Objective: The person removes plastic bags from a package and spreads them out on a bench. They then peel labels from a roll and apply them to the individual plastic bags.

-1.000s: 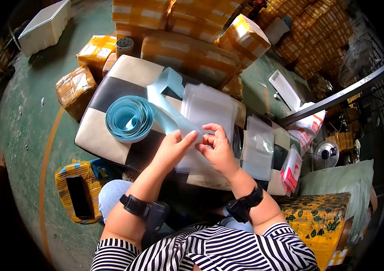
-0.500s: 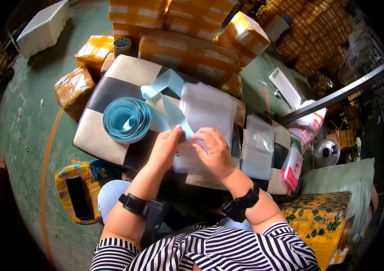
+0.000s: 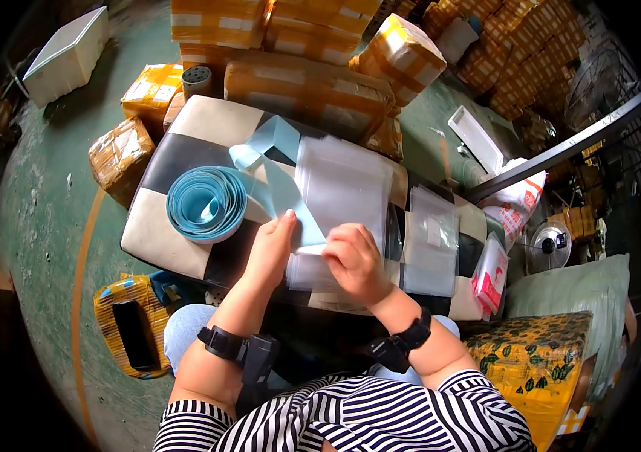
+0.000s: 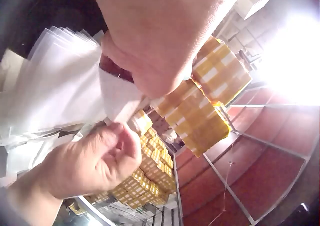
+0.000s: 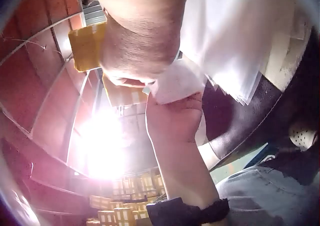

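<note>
A coil of light blue ribbon-like strip (image 3: 201, 205) lies on the left part of a black-and-cream checkered padded bench (image 3: 166, 230). From it, a loose length of strip (image 3: 281, 188) twists back across the bench and comes forward to both hands. My left hand (image 3: 267, 247) grips the strip with the thumb on top. Just to the right, my right hand (image 3: 356, 260) pinches the strip's near end with curled fingers. In the left wrist view a short stretch of strip (image 4: 119, 95) spans the hands. Stacked clear plastic sheets or bags (image 3: 343, 181) lie beneath and behind them.
A second stack of clear bags (image 3: 431, 241) and a red-and-white packet (image 3: 490, 277) lie further right on the bench. Taped cartons (image 3: 309, 90) stand along its back. A phone (image 3: 133, 334) rests on a taped bundle at left. A metal bar (image 3: 561, 147) slants at right.
My right hand's fingers have curled in and it has shifted slightly down, pinching the strip. The loose strip has folded into a loop behind the hands. My left hand has moved slightly left.
</note>
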Demonstrator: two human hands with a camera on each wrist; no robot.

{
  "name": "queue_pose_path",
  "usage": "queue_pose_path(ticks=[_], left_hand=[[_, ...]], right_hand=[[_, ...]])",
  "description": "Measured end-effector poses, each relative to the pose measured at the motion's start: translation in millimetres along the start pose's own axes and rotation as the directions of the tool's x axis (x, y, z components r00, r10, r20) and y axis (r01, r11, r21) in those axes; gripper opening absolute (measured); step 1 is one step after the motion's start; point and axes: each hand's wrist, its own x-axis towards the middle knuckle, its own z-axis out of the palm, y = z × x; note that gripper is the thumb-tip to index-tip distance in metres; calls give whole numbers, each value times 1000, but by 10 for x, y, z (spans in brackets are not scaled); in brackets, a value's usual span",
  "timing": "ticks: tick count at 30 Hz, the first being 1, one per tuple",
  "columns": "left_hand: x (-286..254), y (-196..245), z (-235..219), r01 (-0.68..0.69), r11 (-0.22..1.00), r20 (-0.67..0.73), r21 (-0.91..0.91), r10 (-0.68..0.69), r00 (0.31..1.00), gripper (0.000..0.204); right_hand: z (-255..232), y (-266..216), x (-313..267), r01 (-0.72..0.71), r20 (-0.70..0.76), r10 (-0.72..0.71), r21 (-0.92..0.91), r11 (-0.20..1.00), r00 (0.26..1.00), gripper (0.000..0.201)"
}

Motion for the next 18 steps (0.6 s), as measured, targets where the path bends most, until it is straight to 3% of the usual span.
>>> queue_pose_path(ticks=[2,3,4,6,7,8,9,10,12,14,16,18], left_hand=[[23,11,-28,-62,997,-100,39,66,993,31],[-9,90,-18,-75,997,-107,32,78,991,33],[-40,183,-32,-41,978,-157,203,74,985,33],[-13,127,-46,-167,983,-139,78,176,974,28],[11,88,-82,-184,978,-122,96,195,973,29],[7,85,-67,-224,969,-93,100,234,968,30],[0,94,-51,-235,962,-86,141,248,965,33],[-5,102,-40,-247,952,-81,181,264,961,36],[3,91,-47,-228,955,-70,189,245,967,36],[10,80,-44,-218,956,-60,196,233,971,36],[12,61,-35,-210,956,-47,204,224,973,36],[19,40,-29,-203,956,-42,213,217,975,35]], right_hand=[[-183,-69,-19,110,-59,-104,115,987,993,21],[-280,-82,-50,102,-106,-86,161,982,991,19],[-376,-71,-73,41,-170,-8,191,981,985,11],[-496,61,-94,-22,-345,262,567,823,901,2],[-576,145,-101,-221,-398,442,490,843,804,1],[-649,385,-132,-398,-364,551,417,817,751,2],[-648,646,-143,-492,-250,636,454,743,730,3],[-588,862,-159,-550,-135,722,558,622,679,1],[-358,1293,-267,-700,22,799,496,513,601,5],[-169,1419,-212,-790,176,870,529,310,460,9],[31,1616,-231,-836,185,843,347,425,505,12],[206,1719,-264,-826,114,837,278,491,536,17]])
